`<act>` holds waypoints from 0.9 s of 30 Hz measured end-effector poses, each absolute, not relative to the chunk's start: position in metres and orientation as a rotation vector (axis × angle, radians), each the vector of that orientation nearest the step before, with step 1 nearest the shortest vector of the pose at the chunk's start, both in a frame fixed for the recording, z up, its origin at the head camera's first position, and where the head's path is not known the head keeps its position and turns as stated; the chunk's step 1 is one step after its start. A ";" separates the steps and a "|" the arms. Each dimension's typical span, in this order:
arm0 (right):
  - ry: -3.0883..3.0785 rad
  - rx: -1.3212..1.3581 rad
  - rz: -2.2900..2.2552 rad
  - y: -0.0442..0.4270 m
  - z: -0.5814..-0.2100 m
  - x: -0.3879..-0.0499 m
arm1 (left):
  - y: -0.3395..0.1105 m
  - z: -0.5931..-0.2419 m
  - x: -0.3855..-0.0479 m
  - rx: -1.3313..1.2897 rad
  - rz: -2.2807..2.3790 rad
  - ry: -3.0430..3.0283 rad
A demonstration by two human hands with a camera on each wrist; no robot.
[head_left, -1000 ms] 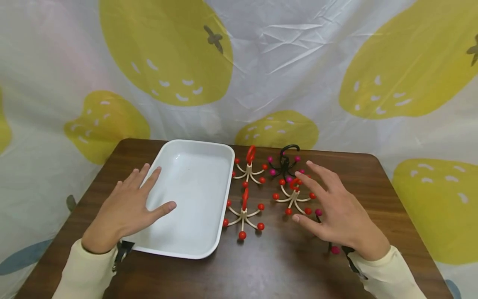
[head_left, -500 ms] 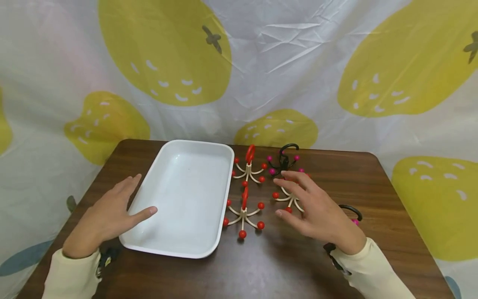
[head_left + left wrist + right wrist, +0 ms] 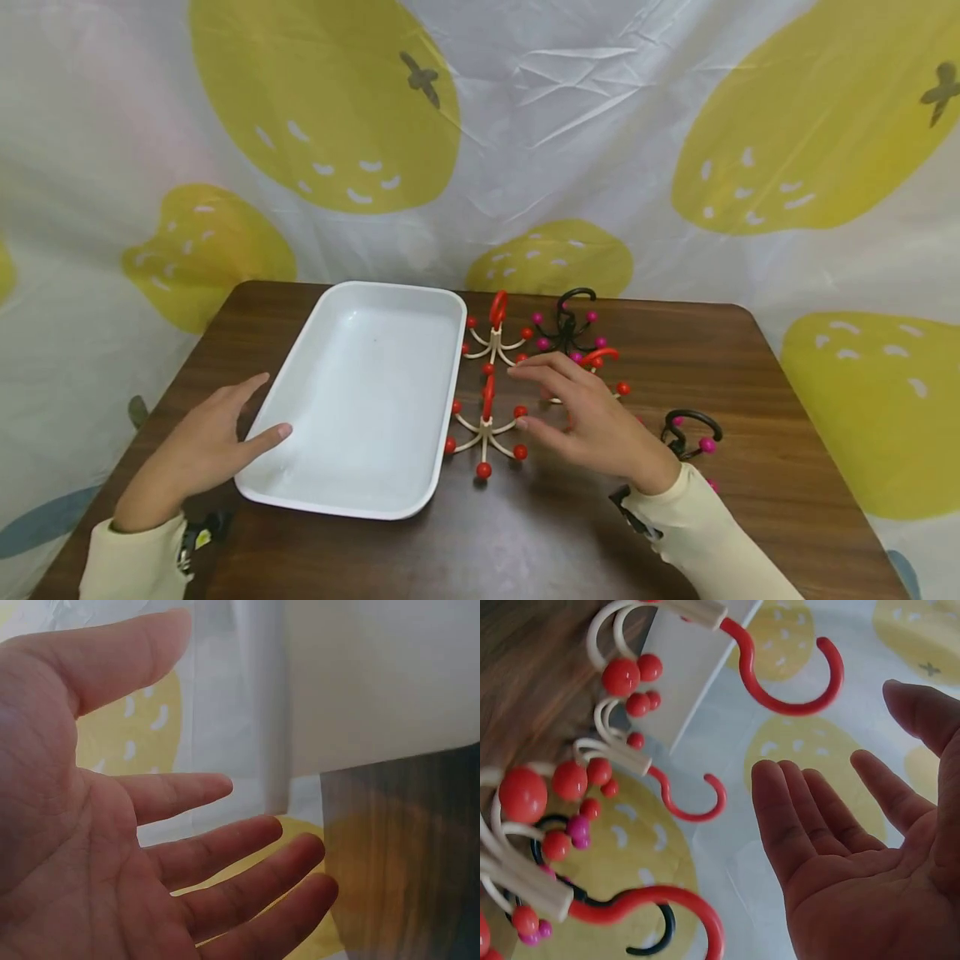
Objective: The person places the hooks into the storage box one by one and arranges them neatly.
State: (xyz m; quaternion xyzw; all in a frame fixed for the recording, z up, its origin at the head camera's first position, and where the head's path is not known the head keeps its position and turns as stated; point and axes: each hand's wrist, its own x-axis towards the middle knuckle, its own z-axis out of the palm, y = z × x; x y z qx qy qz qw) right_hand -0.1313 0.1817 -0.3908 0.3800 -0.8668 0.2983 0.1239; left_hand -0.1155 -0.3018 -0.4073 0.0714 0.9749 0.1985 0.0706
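Observation:
My left hand (image 3: 198, 454) hovers by the near left side of a white rectangular tray (image 3: 360, 400), fingers spread, holding nothing. My right hand (image 3: 596, 417) is over the table to the tray's right, fingers loosely extended and nothing gripped. Around it stand claw-shaped hanging hooks with ball-tipped arms. Two white ones with red balls, a front hook (image 3: 486, 433) and a back hook (image 3: 496, 340), line the tray's right edge. A third white-and-red hook (image 3: 600, 357) is partly hidden behind my right hand. In the right wrist view, a red hook end (image 3: 791, 709) hangs apart from the fingers (image 3: 776, 810).
A black hook with magenta balls (image 3: 568, 329) stands at the back. Another black hook (image 3: 678, 446) is right of my right hand, partly covered by the forearm. The brown wooden table (image 3: 480, 550) ends at a patterned curtain (image 3: 525, 167).
My right hand has moved left across the hooks, uncovering the right-hand black hook. My left hand has drawn back left and toward me from over the tray.

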 end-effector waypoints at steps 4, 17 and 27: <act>-2.504 1.135 0.932 0.173 -0.394 -0.136 | -0.305 -0.413 -0.115 0.244 0.671 2.918; -2.500 1.211 1.168 0.157 -0.406 -0.146 | -0.308 -0.427 -0.110 0.239 0.921 2.838; -2.494 1.224 1.202 0.153 -0.408 -0.151 | -0.308 -0.428 -0.112 0.301 0.935 2.868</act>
